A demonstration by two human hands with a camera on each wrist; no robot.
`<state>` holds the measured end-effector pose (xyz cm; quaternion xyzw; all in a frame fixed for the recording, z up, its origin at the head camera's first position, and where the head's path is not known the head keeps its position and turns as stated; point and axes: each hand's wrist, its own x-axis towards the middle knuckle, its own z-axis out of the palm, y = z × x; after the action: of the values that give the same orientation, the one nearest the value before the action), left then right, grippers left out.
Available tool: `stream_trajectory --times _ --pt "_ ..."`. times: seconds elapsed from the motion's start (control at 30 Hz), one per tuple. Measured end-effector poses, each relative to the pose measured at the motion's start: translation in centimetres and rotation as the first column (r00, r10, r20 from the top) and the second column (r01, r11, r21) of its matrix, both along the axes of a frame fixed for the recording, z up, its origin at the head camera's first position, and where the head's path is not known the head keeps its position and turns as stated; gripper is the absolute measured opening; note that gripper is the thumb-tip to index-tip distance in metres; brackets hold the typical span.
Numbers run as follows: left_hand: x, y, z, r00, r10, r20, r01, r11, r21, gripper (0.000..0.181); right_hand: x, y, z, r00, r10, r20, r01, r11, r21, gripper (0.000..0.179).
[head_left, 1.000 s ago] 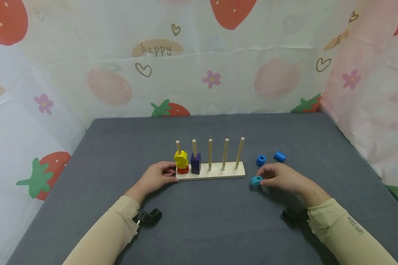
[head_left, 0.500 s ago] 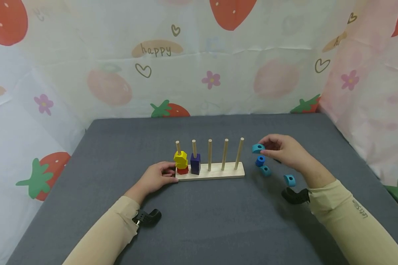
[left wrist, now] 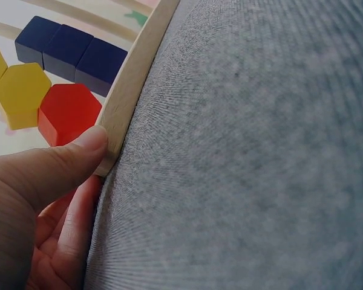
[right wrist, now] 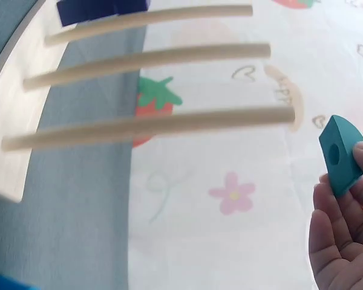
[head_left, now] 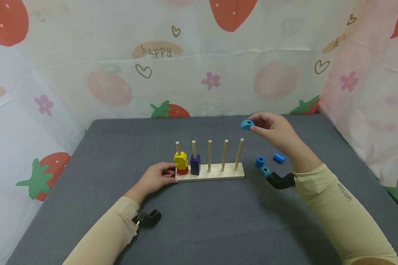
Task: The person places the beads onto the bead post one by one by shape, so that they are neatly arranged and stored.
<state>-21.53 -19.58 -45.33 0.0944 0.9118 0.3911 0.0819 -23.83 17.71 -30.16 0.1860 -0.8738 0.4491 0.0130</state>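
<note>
A wooden peg board [head_left: 219, 175] with several upright pegs lies on the table. My left hand [head_left: 157, 176] grips its left end, thumb on the front edge in the left wrist view. On the leftmost peg, yellow hexagonal blocks [head_left: 180, 160] sit over a red hexagonal block [left wrist: 69, 113]. Dark purple square blocks [head_left: 195, 164] fill the lower part of the second peg. My right hand [head_left: 275, 130] pinches a light-blue half-round block [right wrist: 340, 154] by its side. That block, its hole showing, is up above the top of the rightmost peg [head_left: 239, 154] and slightly right of it.
Right of the board lie a blue cylinder bead [head_left: 260, 161], a light-blue block [head_left: 264, 170] touching or close to it, and another blue cylinder [head_left: 279, 158]. A black wrist camera mount [head_left: 280, 181] hangs under the right wrist. Strawberry-print cloth [head_left: 205, 55] stands behind the table.
My right hand has picked up the light-blue half-round block from the table and lifted it up and leftward, toward the rightmost peg's top. The left hand and board stay still.
</note>
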Motion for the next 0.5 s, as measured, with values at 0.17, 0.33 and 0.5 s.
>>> stream_trajectory --times 0.17,0.33,0.5 --pt "0.0 -0.1 0.0 1.000 -0.004 -0.001 0.004 1.000 0.006 0.054 0.0 -1.8 0.2 0.998 0.063 -0.009 -0.063 0.997 -0.034 0.029" --pt "-0.1 -0.1 -0.1 1.000 -0.009 -0.008 0.009 1.000 0.009 0.055 0.1 -3.9 0.0 0.994 0.105 0.008 -0.104 0.993 -0.058 0.028" --pt "-0.1 -0.1 -0.2 1.000 -0.010 -0.015 0.010 1.000 0.009 0.054 0.3 -5.6 -0.2 0.991 0.136 0.016 -0.134 0.988 -0.075 0.026"
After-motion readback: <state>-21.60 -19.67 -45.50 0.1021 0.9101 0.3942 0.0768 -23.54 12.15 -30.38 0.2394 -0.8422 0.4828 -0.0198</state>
